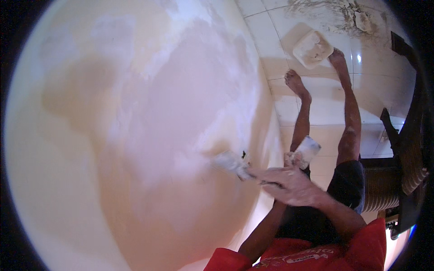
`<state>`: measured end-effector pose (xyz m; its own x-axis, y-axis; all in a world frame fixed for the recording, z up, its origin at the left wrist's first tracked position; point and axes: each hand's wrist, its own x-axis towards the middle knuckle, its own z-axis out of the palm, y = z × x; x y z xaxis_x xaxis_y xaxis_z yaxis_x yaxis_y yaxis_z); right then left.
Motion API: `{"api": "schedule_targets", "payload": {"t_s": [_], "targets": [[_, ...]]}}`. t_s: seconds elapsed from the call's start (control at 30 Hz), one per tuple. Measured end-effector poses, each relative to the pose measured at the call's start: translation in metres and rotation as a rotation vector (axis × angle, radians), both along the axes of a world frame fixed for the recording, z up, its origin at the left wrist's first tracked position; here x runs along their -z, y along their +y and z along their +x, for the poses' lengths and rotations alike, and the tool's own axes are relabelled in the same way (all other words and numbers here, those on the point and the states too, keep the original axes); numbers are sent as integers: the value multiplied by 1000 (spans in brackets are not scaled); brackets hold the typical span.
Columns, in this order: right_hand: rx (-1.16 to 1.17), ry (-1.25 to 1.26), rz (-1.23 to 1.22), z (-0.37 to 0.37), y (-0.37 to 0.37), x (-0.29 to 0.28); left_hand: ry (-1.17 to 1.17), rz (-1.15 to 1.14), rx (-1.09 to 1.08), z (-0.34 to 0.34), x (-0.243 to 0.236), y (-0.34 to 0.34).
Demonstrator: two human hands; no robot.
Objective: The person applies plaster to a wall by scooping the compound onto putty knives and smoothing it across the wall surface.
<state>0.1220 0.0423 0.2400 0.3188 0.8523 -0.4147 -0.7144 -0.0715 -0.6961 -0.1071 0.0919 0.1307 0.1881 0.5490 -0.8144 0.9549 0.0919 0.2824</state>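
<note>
My right hand [294, 186], smeared with white putty, is closed around the handle of a putty knife [231, 165]. The knife's coated blade lies at the wall [68, 149], by the lower edge of a pale patch of spread filler [181, 90]. Just behind it, my left hand [290, 160] is mostly hidden by the right one. It grips a second putty knife [308, 151], whose wide blade points up and carries some putty. A small dark mark [244, 154] shows on the wall beside the first blade.
A square white tub [313, 49] of putty stands on the tiled floor [316, 106] near my bare feet. Dark smears and dried scraps [359, 20] lie beyond it. Dark furniture with a ribbed side [384, 187] stands close at my right.
</note>
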Motion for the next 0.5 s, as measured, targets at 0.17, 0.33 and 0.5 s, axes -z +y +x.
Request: {"api": "schedule_targets", "payload": {"t_s": [0.17,0.33,0.5], "targets": [[91,100,-380,14,-121,61,-201,-130,-108,68,-15,20],[112,-362,-448,59,-140,60,-516,-449,-520,176,-60,30],[58,-904,-474,61,-149,70,-524,-456,-611,197,-74,31]]}}
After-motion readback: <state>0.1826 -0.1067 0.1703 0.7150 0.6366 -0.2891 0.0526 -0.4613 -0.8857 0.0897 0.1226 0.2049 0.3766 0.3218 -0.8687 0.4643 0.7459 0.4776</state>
